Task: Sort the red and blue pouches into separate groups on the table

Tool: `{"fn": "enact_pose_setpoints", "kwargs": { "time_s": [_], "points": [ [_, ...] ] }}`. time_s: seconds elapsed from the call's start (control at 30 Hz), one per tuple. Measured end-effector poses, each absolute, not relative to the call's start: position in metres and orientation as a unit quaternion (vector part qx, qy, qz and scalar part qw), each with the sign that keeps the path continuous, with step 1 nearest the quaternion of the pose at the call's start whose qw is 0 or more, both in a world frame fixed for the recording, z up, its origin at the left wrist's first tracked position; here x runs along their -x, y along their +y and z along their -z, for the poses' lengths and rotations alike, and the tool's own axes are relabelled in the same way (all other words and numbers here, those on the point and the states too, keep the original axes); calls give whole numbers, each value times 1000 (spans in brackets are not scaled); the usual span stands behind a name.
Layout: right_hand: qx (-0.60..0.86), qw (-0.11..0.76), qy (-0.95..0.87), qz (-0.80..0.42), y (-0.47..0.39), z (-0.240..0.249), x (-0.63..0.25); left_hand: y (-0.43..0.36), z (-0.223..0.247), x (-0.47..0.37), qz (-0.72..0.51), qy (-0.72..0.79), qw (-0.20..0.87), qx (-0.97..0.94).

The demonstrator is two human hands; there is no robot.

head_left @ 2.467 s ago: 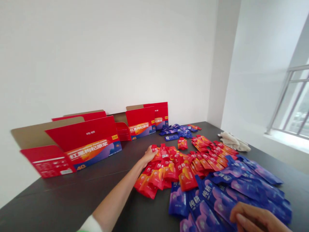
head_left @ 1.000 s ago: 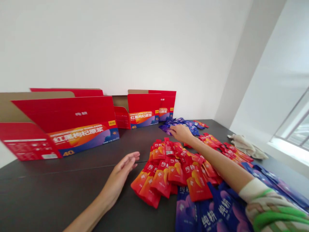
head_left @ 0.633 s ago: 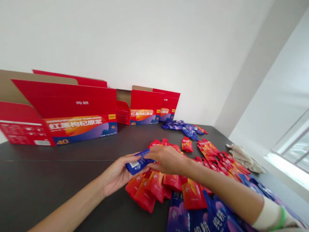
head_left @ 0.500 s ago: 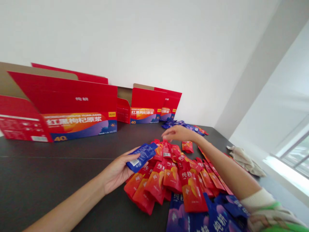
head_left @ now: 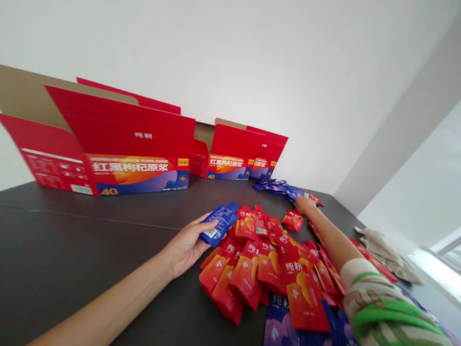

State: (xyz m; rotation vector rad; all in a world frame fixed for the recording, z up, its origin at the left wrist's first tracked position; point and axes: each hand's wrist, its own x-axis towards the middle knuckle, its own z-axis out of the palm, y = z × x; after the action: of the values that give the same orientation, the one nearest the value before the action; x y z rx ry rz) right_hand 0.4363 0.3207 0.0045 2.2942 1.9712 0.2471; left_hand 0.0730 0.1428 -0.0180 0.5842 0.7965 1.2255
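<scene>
My left hand pinches a blue drink pouch with its thumb on top, printed back and barcode facing up. More than one pouch may be stacked there; I cannot tell. At the far right, my right hand reaches into a small heap of blue pouches, its fingers closed on the edge of a blue pouch. Between the hands lies a large pile of red pouches, overlapping each other. A single red pouch sits just in front of my right hand.
A big open red carton stands at the left on the dark table. Behind it to the right are smaller-looking red cartons by the wall. More blue pouches lie under the near red ones. A crumpled cloth rests at right.
My right hand has moved away to the far right, from above the red pile onto the blue heap. My left hand still holds its blue pouch. The view has shifted slightly.
</scene>
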Motion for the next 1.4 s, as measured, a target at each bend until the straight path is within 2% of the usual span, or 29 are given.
{"fn": "enact_pose_setpoints", "kwargs": {
  "time_s": [0.23, 0.3, 0.37, 0.43, 0.47, 0.53, 0.67, 0.77, 0.83, 0.97, 1.03, 1.2, 1.4],
  "points": [
    [-731, -19, 672, -114, 279, -72, -459, 135, 6, -80, -555, 357, 702, -266],
    [-705, -54, 702, -85, 253, -98, -461, 131, 2, -85, -557, 336, 711, -267],
    [-645, -115, 755, 36, 222, -120, -450, 125, 0, -92, -541, 306, 735, -272],
    [-546, -174, 787, 229, 189, -133, -427, 117, 0, -100, -510, 276, 765, -280],
    [-498, -184, 786, 317, 173, -134, -412, 113, -1, -104, -492, 263, 780, -284],
    [-438, -167, 779, 417, 150, -125, -379, 102, -2, -112, -455, 240, 809, -286],
    [-404, -177, 773, 455, 131, -82, -331, 81, -8, -123, -394, 231, 844, -283],
    [-373, -209, 773, 468, 139, -54, -320, 74, -11, -125, -414, 244, 817, -318],
    [-375, -197, 797, 430, 156, -48, -323, 75, -10, -124, -446, 254, 795, -323],
    [-544, -164, 805, 171, 222, -51, -350, 89, -7, -118, -522, 307, 760, -234],
    [-613, -151, 771, 81, 263, -48, -363, 98, -6, -114, -549, 317, 748, -195],
    [-684, -83, 725, -26, 348, -9, -367, 110, -3, -106, -582, 302, 733, -183],
    [-704, -11, 706, -67, 395, 29, -352, 111, 3, -105, -584, 302, 738, -153]
  ]
}}
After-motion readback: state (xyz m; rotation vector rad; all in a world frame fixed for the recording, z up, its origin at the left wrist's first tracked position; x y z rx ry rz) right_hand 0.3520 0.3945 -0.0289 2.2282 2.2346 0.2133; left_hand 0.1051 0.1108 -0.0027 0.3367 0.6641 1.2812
